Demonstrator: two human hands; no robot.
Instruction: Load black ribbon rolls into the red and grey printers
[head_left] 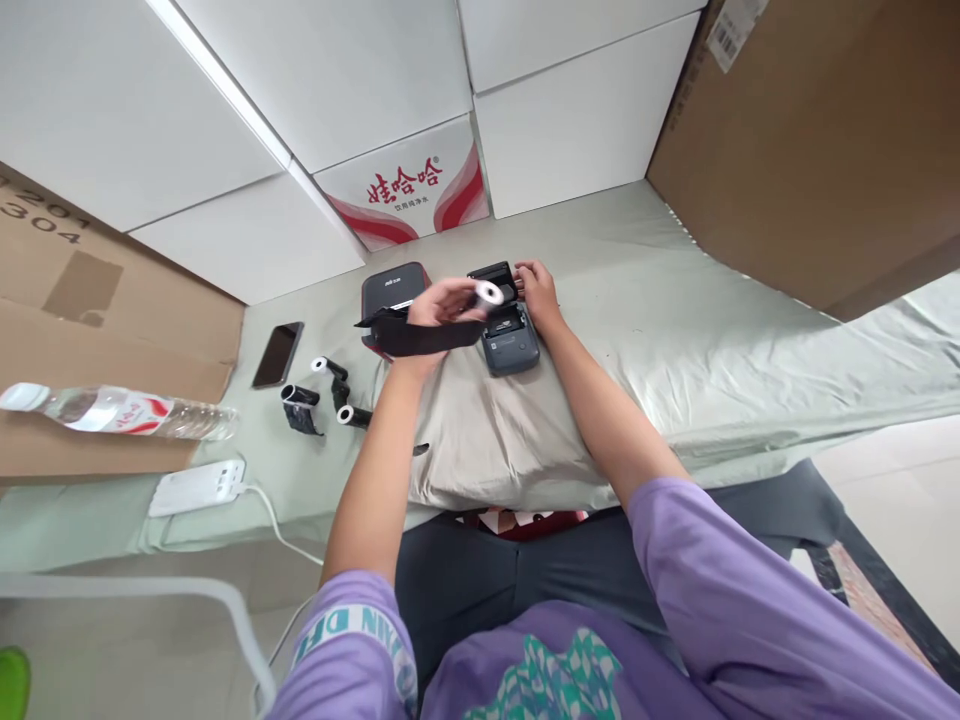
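Observation:
In the head view my left hand is closed round a small black roll with a white core. A loose black strip trails from it across my wrist. My right hand has its fingers at the raised lid of a small dark grey printer, which lies open on the cloth. Its fingertips are partly hidden behind the lid edge. Behind my left hand stands a black case with red edging, partly covered by the hand and strip.
Several small black rolls lie to the left, near a dark phone. A water bottle and a white power strip with a cable are further left. Cardboard boxes and white cartons border the green cloth.

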